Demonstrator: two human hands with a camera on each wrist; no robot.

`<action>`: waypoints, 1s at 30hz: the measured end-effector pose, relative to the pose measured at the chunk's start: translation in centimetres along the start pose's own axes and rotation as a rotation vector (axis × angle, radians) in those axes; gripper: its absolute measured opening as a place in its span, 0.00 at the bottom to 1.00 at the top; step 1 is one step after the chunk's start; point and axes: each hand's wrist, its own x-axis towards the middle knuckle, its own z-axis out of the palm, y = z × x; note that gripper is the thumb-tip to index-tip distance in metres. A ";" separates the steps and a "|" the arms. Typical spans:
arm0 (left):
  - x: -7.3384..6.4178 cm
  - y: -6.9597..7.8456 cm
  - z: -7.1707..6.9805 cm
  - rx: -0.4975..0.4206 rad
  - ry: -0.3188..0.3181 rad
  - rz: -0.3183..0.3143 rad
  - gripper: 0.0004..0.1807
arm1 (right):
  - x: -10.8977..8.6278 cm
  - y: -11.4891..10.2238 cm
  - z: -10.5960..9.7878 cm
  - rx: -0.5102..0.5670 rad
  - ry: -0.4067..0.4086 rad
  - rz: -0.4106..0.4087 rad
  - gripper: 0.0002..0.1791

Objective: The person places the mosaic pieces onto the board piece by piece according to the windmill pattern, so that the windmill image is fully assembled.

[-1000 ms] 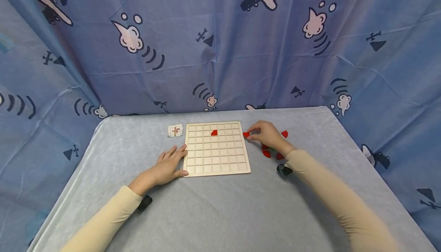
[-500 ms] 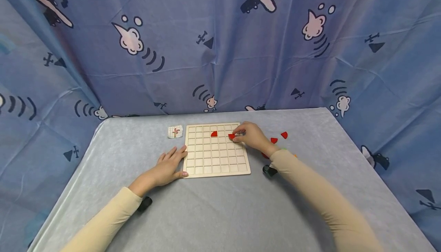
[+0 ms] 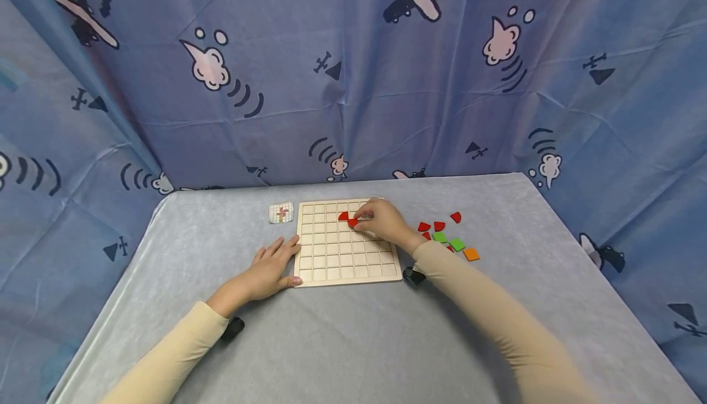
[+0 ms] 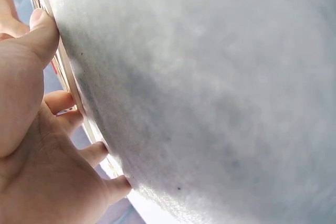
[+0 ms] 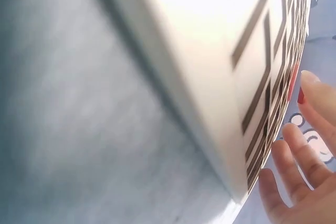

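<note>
A wooden grid board [image 3: 331, 263] lies on the table, with one red quarter-circle piece [image 3: 343, 215] in a cell of its upper part. My right hand [image 3: 381, 220] is over the board and pinches another red quarter-circle piece [image 3: 352, 223] between thumb and fingers, just right of and below the first one. In the right wrist view a bit of the pinched red piece [image 5: 301, 96] shows by the thumb. At the board's left edge my left hand [image 3: 267, 272] rests with fingers spread, the fingertips and thumb touching the frame.
A small card [image 3: 281, 212] with a printed grid pattern lies left of the board. To the right are loose pieces: several red ones [image 3: 439, 226], green squares [image 3: 456, 244] and an orange square [image 3: 471, 254]. A patterned curtain [image 3: 342, 85] hangs behind the table.
My right hand has carried the red quarter-circle piece left from beside the board to near the first piece. The loose pieces on the right have come into fuller view. My left hand stays put.
</note>
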 end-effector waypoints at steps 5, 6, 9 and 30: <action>0.0 0.0 0.1 -0.001 -0.004 -0.006 0.42 | 0.4 -0.4 0.7 -0.015 0.001 -0.004 0.14; 0.0 0.0 0.1 0.000 -0.004 -0.006 0.42 | 0.4 -0.5 0.7 -0.017 0.000 -0.007 0.14; 0.0 -0.1 0.2 0.001 -0.004 -0.005 0.42 | 0.5 -0.8 0.9 -0.021 -0.002 -0.013 0.13; 0.0 -0.1 0.1 0.008 0.004 0.005 0.42 | 1.0 -1.2 1.6 -0.086 0.008 -0.014 0.12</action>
